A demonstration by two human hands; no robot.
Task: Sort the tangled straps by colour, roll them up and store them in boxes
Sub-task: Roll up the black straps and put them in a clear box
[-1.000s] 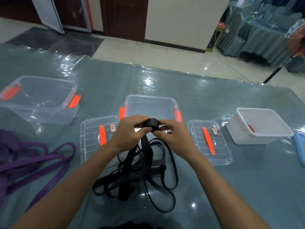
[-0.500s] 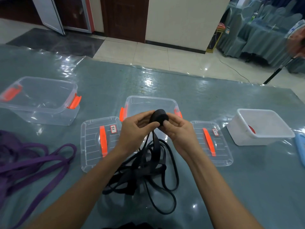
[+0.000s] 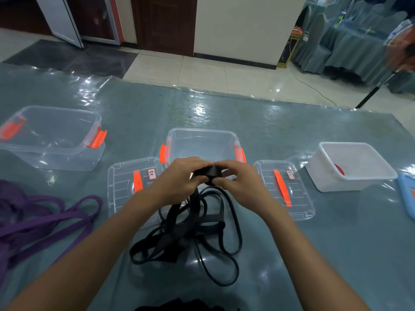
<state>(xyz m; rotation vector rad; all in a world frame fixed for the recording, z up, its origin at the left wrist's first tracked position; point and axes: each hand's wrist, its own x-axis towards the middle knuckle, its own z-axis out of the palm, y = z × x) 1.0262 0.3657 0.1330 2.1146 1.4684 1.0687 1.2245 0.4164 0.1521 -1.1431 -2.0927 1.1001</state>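
Black roll pinched in both hands in front of the centre box

We see three open containers on the worktop (image 3: 314, 243). The left clear box (image 3: 67, 160), with orange clasps, looks to hold nothing. The centre clear box (image 3: 202, 130), also with orange clasps, looks bare inside as well. The white tub (image 3: 332, 182) at the right has a small red thing (image 3: 339, 170) against its inner wall; we cannot tell what it is. Two clear lids lie flat: the left lid (image 3: 121, 198) and the right lid (image 3: 298, 207), each with an orange handle.

The black roll (image 3: 212, 172) sits in the air just in front of the centre box, between the two lids. The left hand (image 3: 179, 178) and the right hand (image 3: 240, 182) each take it in a pinching grip, fingers curled round it from either side. Its outer band faces up toward us; the roll's axis we cannot tell for sure. The loose black strap (image 3: 190, 234) drops from the roll toward us into a tangled heap on the worktop.

The purple straps (image 3: 45, 221) lie loose at the left, well apart from the black ones.

Each lid bears a small white label with dark handwriting, too small to read
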